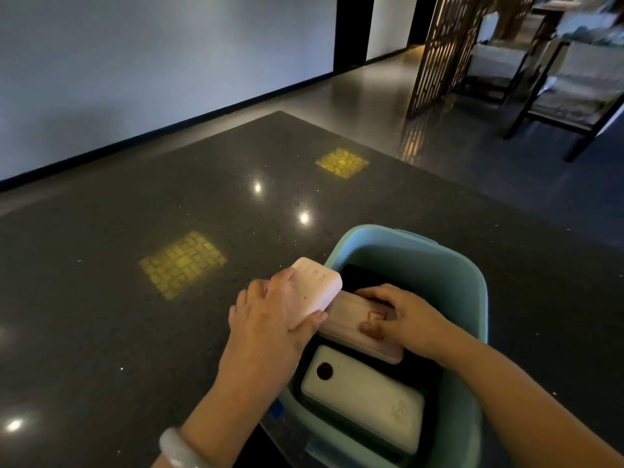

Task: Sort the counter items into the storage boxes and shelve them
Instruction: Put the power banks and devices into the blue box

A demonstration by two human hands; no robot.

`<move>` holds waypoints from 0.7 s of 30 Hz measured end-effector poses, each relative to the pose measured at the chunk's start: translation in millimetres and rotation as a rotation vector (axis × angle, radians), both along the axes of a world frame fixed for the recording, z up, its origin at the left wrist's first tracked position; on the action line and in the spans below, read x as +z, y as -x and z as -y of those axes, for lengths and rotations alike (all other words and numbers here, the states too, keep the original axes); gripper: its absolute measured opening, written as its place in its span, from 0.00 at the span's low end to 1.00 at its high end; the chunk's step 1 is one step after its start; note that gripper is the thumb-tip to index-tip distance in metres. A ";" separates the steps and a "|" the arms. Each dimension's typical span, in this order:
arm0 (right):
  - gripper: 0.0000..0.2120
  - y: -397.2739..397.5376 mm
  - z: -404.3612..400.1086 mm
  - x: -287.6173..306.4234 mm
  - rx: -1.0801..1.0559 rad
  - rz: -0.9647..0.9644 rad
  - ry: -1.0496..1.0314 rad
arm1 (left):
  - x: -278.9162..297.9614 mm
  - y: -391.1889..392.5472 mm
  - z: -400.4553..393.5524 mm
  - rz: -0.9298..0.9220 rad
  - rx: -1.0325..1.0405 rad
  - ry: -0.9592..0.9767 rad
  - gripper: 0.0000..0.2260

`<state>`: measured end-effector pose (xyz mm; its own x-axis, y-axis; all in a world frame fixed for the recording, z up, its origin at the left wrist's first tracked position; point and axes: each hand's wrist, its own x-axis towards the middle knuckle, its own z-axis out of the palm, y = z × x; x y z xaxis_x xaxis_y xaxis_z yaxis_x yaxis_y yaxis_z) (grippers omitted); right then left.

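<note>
Left hand [270, 315] grips a pink power bank [312, 288] over the blue box [469, 275]'s rim; right hand [401, 319] presses another down inside, above a white one [364, 393]. Sorting looks nearly finished; shelving remains.

A pink block [315, 288] is gripped in the left hand [270, 319] at the bin [472, 285] rim; a pink case [358, 327] inside is pinned under the right hand's [405, 319] fingers [371, 329].

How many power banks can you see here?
3. A pink one in the left hand at the bin's rim, another pink one under the right hand, a white one inside. More may be hidden.
</note>
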<state>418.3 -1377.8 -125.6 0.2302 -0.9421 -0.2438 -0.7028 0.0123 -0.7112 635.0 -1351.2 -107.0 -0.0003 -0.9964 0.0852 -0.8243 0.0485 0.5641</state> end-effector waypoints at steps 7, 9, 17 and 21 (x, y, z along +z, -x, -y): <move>0.27 -1.6 -2.2 0.9 -0.018 0.013 -0.010 | 1.8 0.5 -0.6 -0.004 0.007 -0.031 0.31; 0.27 -1.7 -2.6 1.8 -0.018 0.015 -0.014 | 2.5 0.6 -0.7 -0.006 0.007 -0.036 0.31; 0.18 -6.3 -9.5 17.9 -0.185 0.133 0.073 | 11.4 8.4 -1.0 0.034 -0.050 0.015 0.28; 0.14 -25.5 -18.8 34.0 -0.237 0.517 -0.122 | 19.7 29.5 -2.5 0.013 -0.107 0.078 0.30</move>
<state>443.8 -1359.0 -91.6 0.1348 -0.9546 -0.2657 -0.2323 0.2303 -0.9450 605.6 -1348.7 -87.3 -0.1080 -0.9809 0.1617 -0.8190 0.1800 0.5448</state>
